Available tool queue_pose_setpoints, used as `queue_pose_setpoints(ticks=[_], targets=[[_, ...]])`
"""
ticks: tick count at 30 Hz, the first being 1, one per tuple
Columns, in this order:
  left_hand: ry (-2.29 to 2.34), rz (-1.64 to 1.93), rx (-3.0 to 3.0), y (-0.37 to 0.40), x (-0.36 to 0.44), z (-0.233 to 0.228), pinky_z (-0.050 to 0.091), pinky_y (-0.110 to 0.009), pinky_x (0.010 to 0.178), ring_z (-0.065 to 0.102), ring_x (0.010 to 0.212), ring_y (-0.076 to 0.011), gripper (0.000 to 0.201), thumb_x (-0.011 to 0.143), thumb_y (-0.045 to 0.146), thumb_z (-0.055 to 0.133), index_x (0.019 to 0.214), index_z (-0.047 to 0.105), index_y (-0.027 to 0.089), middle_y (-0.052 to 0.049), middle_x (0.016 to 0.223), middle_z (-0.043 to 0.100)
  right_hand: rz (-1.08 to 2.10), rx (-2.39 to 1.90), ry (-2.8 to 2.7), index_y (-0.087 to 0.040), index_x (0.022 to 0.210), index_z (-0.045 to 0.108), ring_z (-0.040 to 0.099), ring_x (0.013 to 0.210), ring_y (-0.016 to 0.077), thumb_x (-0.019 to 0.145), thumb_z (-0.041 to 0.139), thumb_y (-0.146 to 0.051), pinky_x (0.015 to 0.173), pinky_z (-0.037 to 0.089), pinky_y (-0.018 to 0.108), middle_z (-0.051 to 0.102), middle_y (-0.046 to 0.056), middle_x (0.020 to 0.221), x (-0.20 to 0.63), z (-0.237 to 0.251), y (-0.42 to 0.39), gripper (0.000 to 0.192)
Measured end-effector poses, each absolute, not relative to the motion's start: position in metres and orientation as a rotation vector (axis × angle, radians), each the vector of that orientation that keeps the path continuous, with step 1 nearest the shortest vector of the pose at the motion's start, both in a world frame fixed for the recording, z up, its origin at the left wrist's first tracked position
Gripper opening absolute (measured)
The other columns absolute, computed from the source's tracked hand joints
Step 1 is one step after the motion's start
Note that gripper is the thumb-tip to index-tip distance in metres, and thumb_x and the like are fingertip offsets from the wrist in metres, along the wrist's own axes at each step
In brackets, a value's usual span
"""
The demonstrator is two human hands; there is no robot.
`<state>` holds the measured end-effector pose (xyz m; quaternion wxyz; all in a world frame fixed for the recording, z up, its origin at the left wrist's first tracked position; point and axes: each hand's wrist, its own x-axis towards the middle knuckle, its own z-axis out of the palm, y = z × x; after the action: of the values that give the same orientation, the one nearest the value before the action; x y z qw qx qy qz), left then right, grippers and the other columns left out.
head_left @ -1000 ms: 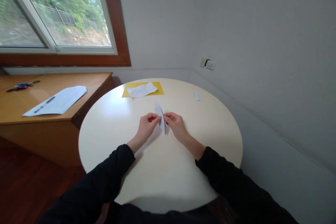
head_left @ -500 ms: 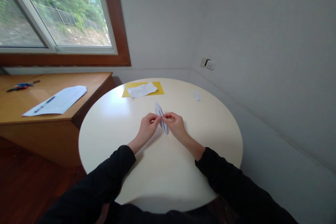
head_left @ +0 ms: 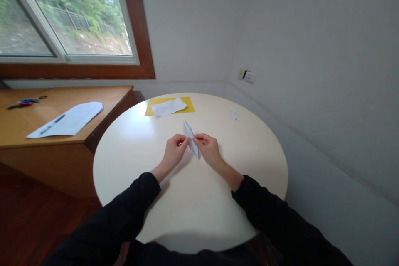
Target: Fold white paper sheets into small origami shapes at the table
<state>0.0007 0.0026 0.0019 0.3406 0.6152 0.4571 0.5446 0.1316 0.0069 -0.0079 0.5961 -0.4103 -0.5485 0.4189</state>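
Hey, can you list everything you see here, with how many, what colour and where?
folded paper: one, white, between the hands
creased sheet: one, white, on yellow sheet
yellow sheet: one, yellow, table's far left
paper scrap: one, white, table's far right
round table: one, cream, centre
desk: one, brown, left
desk paper: sheet count unclear, white, on desk
pen: one, dark, on desk paper
small items: count unclear, blue, red, dark, desk's left
window: one, brown-framed, upper left
socket: one, white, right wall
floor: one, reddish brown, lower left
left hand: one, bare, pinching folded paper
right hand: one, bare, likewise
sleeves: two, black, foreground
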Motion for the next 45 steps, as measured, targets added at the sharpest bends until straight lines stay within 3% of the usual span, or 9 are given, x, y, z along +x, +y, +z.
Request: queue_pose_setpoints(ticks=[10,17,27,35,40,45], targets=[[1.079,1.432,1.383,0.006,0.0,-0.003,0.047,-0.031,0.07,0.061,0.068,-0.017,0.023,0.067,0.035,0.064,0.069,0.065,0.013,-0.005,0.069,0.067,1.1,-0.919,-1.151,-0.016,0.071,0.065,0.059,0.069,0.0156,0.062,0.067,-0.033,0.069,0.046,0.03,0.067,0.004,0.073,0.132,-0.005,0.006,0.02],[1.003,1.478,1.277,0.003,0.003,0.003,0.049,-0.03,0.067,0.058,0.061,-0.0127,0.019,0.063,0.03,0.068,0.065,0.058,0.013,0.0,0.062,0.061,1.22,-0.876,-1.076,-0.016,0.073,0.066,0.059,0.068,0.0142,0.061,0.069,-0.035,0.07,0.045,0.03,0.067,0.003,0.074,0.133,-0.011,0.009,0.022],[0.926,1.49,1.227,0.002,0.003,0.004,0.05,-0.03,0.068,0.058,0.059,-0.0103,0.025,0.063,0.026,0.069,0.077,0.051,0.016,0.004,0.059,0.059,1.254,-0.895,-0.97,-0.018,0.07,0.061,0.057,0.064,0.0114,0.054,0.073,-0.03,0.067,0.045,0.027,0.064,0.0,0.069,0.132,-0.009,0.011,0.023],[0.87,1.375,1.034,0.001,0.003,0.006,0.05,-0.036,0.075,0.061,0.064,-0.0129,0.041,0.06,0.026,0.071,0.093,0.053,0.013,0.0,0.065,0.064,1.214,-0.895,-0.994,-0.018,0.068,0.059,0.055,0.061,0.0103,0.055,0.071,-0.028,0.063,0.043,0.025,0.061,-0.002,0.065,0.134,-0.01,0.01,0.02],[0.823,1.192,1.108,0.0,0.003,0.006,0.048,-0.032,0.075,0.06,0.069,-0.0134,0.024,0.063,0.029,0.068,0.077,0.062,0.01,-0.005,0.072,0.064,1.236,-0.95,-1.019,-0.017,0.069,0.059,0.054,0.058,0.0106,0.055,0.071,-0.031,0.057,0.041,0.024,0.062,-0.001,0.064,0.134,-0.008,0.007,0.023],[0.864,1.229,1.136,0.001,0.001,0.001,0.046,-0.03,0.073,0.058,0.068,-0.0124,0.024,0.064,0.033,0.068,0.074,0.063,0.012,-0.003,0.071,0.063,1.237,-0.961,-1.127,-0.017,0.068,0.061,0.056,0.061,0.0123,0.059,0.068,-0.035,0.061,0.043,0.026,0.063,0.001,0.067,0.135,-0.008,0.006,0.022]])
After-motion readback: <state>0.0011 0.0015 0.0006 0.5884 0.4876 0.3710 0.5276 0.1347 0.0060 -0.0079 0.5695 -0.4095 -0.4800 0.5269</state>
